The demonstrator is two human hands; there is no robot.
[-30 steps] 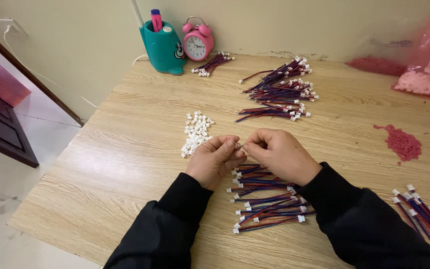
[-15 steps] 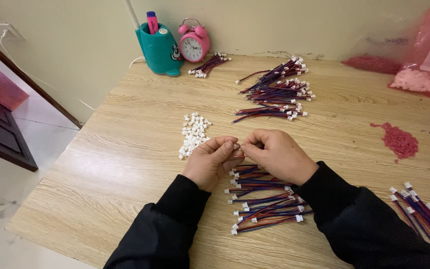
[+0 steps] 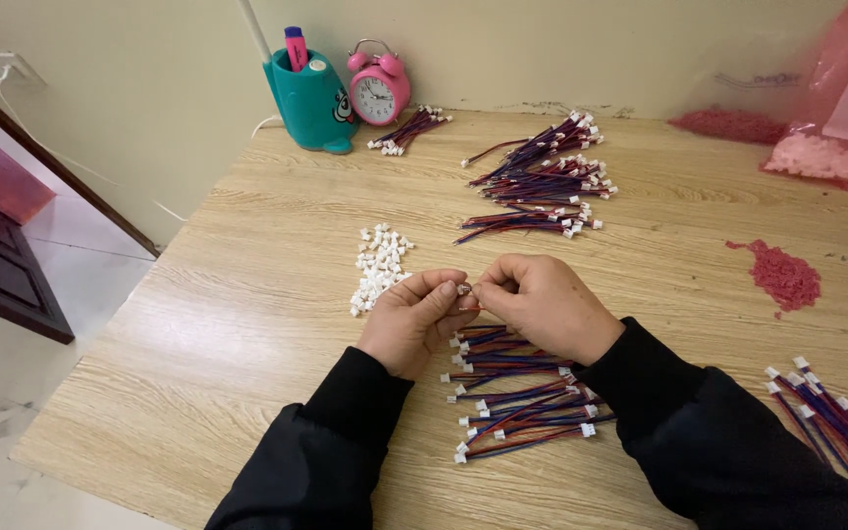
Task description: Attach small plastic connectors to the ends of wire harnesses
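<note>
A pink alarm clock (image 3: 378,94) and teal pen holder (image 3: 312,101) are sitting against the wall beyond me, red granules (image 3: 783,275) lying scattered rightward.

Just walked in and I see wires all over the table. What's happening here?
A person in black sleeves sits at a wooden table, pinching a small white connector and a thin wire between the left hand and right hand. Beneath the hands lies a pile of red and blue wire leads. A heap of loose white connectors sits to the left, and more wire bundles lie further back.
</note>
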